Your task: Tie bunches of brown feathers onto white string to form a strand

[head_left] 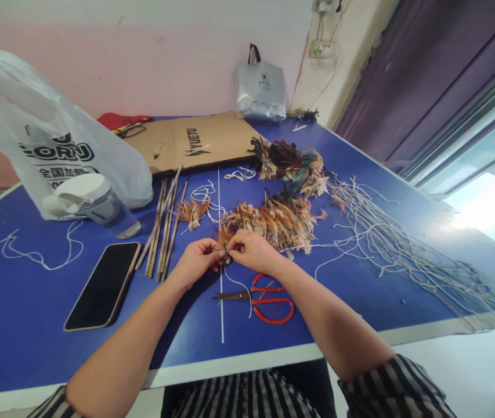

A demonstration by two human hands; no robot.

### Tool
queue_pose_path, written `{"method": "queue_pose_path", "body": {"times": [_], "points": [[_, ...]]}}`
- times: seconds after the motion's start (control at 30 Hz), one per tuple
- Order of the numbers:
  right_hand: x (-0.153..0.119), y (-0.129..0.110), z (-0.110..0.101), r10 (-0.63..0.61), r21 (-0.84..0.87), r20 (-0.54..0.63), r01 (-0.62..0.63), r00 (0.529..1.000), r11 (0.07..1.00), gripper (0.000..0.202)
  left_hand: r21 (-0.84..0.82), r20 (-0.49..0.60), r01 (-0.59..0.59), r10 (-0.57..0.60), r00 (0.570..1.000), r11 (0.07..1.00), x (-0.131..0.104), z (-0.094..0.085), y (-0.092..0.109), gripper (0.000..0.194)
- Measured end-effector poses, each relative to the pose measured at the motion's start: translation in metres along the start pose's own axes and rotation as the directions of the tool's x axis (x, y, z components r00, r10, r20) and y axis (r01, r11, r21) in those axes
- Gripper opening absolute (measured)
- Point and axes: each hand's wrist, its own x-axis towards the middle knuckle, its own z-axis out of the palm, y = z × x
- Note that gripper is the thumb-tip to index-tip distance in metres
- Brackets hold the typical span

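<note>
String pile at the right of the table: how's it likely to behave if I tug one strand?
Likely floppy: strands in the string pile curve and loop loosely. One tug may drag neighbours along, since many cross. Probably light too, as each looks thin.

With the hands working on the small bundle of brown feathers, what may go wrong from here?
The small bundle of brown feathers sits at the fingertips of the left hand and right hand; a slip could loosen it.
The thin white string below them lies across the metal scissors with red handles, so it might snag.
The long pale strings lie crisscrossed at the right, so pulling one may tangle others.
</note>
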Motion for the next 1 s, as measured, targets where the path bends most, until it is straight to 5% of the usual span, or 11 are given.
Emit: {"method": "queue_pose_path", "body": {"times": [0.27,0.37,0.47,0.63,0.77,1.0], "points": [[-0.003,-0.006,-0.008,-0.023,0.031,0.056,0.021,0.998,0.999,0.007,0.019,-0.047,0.029,-0.028,0.999,0.999,-0.001,0.003,0.005,0.022],[0.0,-0.009,-0.007,0.091,0.224,-0.029,-0.083,0.995,0.971,0.014,-0.006,-0.025,0.035,-0.036,0.999,0.999,0.0,0.004,0.003,0.024],[0.002,-0.01,-0.003,0.236,0.465,0.083,-0.247,0.968,0.85,0.025,0.018,-0.014,0.012,-0.011,1.0,1.0,0.001,0.003,-0.002,0.023],[0.003,-0.003,0.006,0.245,0.464,0.169,-0.296,0.955,0.835,0.021,0.209,0.017,-0.151,0.151,0.988,0.966,0.001,-0.001,-0.009,0.011],[0.004,0.002,0.008,0.26,0.422,0.188,-0.317,0.947,0.85,0.02,0.412,0.073,-0.289,0.285,0.956,0.864,-0.002,-0.004,-0.006,0.008],[0.008,0.001,0.01,0.375,0.419,0.248,-0.448,0.893,0.79,0.023,0.704,0.213,-0.499,0.52,0.827,0.505,-0.004,0.003,-0.006,0.016]]}}
